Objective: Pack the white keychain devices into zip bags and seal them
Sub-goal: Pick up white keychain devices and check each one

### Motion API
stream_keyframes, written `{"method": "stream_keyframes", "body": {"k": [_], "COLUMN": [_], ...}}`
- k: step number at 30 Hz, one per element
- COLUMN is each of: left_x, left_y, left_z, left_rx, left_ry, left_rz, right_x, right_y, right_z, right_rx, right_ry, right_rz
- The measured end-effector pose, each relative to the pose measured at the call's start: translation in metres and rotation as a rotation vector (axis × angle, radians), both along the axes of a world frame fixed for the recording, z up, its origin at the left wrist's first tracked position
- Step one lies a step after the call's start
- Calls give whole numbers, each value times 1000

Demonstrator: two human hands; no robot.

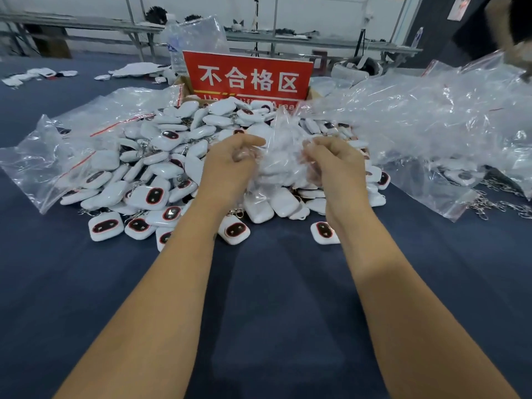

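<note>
A big heap of white keychain devices with dark oval faces lies on the dark blue table, just beyond my hands. Between my hands hangs a clear zip bag, blurred, with white devices inside it. My left hand pinches the bag's left edge. My right hand grips its right edge. Both hands hover over the near side of the heap.
A mound of empty clear zip bags fills the right. More bags with red zip strips lie at left. A red sign stands in a cardboard box behind the heap. Another person's arm reaches in at top right. Loose chains lie at right.
</note>
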State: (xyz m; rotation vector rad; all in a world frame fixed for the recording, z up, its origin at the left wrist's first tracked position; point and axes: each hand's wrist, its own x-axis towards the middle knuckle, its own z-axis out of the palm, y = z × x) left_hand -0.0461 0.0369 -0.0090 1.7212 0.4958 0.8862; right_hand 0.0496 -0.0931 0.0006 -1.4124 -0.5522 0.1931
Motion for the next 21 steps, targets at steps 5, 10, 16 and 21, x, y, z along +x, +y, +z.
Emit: {"method": "stream_keyframes", "body": {"k": [5, 10, 16, 21], "left_x": [1, -2, 19, 22], "left_y": [2, -3, -38, -30], "left_z": [2, -2, -18, -17], "left_rx": [-38, 701, 298, -62], "left_ry": [-148, -282, -31, -12], "left_rz": [285, 574, -64, -38], "right_x": [2, 4, -3, -8], "right_y": [1, 4, 3, 6], "right_z": [-5, -5, -3, -6], "right_rx": [42, 97, 72, -132], "right_ry": [2, 56, 59, -168], "right_rz": [-21, -148, 118, 109]}}
